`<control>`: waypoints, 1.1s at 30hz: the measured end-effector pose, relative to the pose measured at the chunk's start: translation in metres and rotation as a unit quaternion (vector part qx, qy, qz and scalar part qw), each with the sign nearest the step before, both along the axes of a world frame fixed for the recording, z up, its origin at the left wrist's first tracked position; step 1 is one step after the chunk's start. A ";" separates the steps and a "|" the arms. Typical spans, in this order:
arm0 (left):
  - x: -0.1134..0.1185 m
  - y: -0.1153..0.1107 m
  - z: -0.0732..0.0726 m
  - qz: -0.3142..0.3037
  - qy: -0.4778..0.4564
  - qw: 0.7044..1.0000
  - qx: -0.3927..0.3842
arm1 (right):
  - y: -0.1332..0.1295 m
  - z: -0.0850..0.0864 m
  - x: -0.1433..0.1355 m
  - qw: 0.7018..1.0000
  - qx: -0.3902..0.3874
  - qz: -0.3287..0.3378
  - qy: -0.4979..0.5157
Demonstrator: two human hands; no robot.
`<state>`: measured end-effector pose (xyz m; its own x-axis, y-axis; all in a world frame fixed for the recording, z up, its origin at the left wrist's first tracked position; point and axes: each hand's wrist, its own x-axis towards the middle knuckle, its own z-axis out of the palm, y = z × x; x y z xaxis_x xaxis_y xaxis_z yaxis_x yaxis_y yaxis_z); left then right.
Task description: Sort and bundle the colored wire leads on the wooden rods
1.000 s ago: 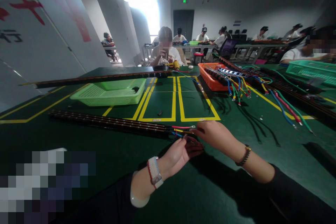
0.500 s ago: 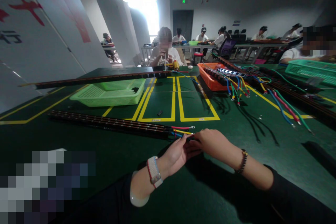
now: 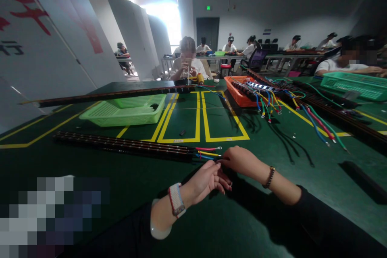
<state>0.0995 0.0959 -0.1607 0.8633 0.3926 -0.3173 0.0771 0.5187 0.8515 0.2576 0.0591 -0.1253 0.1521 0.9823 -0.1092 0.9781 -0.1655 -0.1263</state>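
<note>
A long black bundle of slotted strips (image 3: 127,145) lies across the table in front of me. From its right end come a red wire (image 3: 208,148) with a ring terminal, a yellow wire (image 3: 211,153) and a blue wire (image 3: 208,157). My right hand (image 3: 242,162) is closed in a pinch just beyond these wire ends. Under it, my left hand (image 3: 202,183) brings thumb and forefinger together at the same spot, its other fingers loosely bent and apart. Whatever is between the fingertips is small, dark and mostly hidden.
A light green basket (image 3: 127,121) stands behind the bundle, with another long strip (image 3: 105,93) across its back. At right, an orange basket (image 3: 242,98) holds strips with coloured wires. A black bar (image 3: 361,181) lies at the right. Co-workers sit across the table and beyond.
My left hand's lower fingers have come away from under my right hand and dropped apart. My right hand has shifted slightly left, still pinching. The bundle has stayed put.
</note>
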 end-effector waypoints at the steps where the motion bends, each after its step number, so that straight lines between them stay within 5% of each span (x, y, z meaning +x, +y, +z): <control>1: 0.000 0.000 -0.001 -0.008 -0.001 1.000 0.004 | 0.000 0.001 0.001 1.000 -0.004 -0.006 0.007; 3: -0.001 0.000 0.000 -0.024 -0.002 1.000 0.015 | 0.000 0.004 0.004 0.999 0.012 -0.027 0.023; 6: -0.004 -0.003 0.004 -0.056 -0.004 0.997 0.045 | 0.004 0.000 0.008 0.987 0.137 -0.054 0.059; 10: -0.008 -0.009 0.014 -0.065 0.010 0.995 0.080 | 0.012 -0.022 0.010 0.949 0.271 0.007 0.159; 15: -0.010 -0.012 0.020 -0.069 0.026 0.992 0.101 | 0.019 -0.042 0.005 0.948 0.238 0.062 0.201; 27: -0.010 -0.009 0.015 -0.076 0.035 0.989 0.119 | 0.026 -0.040 -0.003 0.958 0.195 0.097 0.186; 33: -0.008 -0.002 0.010 -0.075 0.015 0.995 0.065 | 0.033 -0.038 -0.006 0.960 0.167 0.080 0.212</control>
